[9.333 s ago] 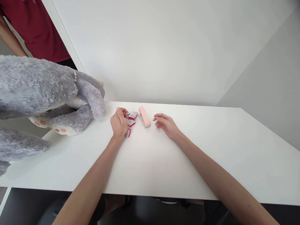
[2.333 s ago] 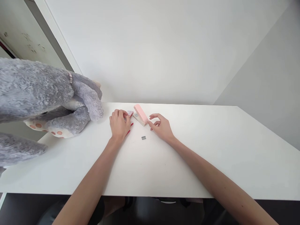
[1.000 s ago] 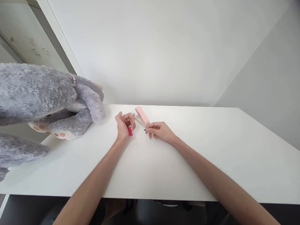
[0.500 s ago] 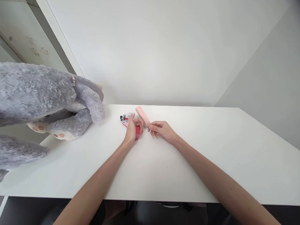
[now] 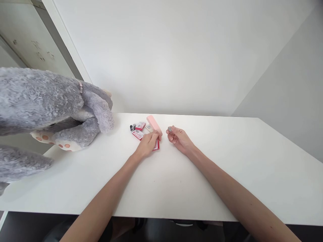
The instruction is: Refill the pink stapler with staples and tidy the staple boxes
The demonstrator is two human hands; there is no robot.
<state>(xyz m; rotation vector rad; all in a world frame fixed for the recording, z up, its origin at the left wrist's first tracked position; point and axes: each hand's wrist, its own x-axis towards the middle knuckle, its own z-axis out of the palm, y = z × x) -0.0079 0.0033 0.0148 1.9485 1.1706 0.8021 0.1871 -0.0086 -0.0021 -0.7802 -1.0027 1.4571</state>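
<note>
My left hand (image 5: 148, 144) is closed, knuckles up, over a small red-and-white box (image 5: 157, 146) that sticks out past its fingers. Its curled fingertips are by the near end of a long pink case (image 5: 153, 123); whether they touch it, I cannot tell. To the right, my right hand (image 5: 180, 138) pinches a small grey flat piece (image 5: 170, 129) between thumb and fingers, slightly apart from the case. Left of the case lie two more red-and-white boxes, the farther box (image 5: 140, 125) and the nearer box (image 5: 137, 134). Beside the case is a pale piece with a printed square code (image 5: 149, 127).
A small black-and-silver object (image 5: 132, 127) lies at the left end of the group. Large grey plush toys (image 5: 45, 101) take up the left side of the white table (image 5: 214, 174). A white wall (image 5: 161, 57) rises behind the table's far edge.
My left hand has turned palm down and shifted right with the red-and-white box. My right hand has drawn away from the pink case and lifted the grey piece into view.
</note>
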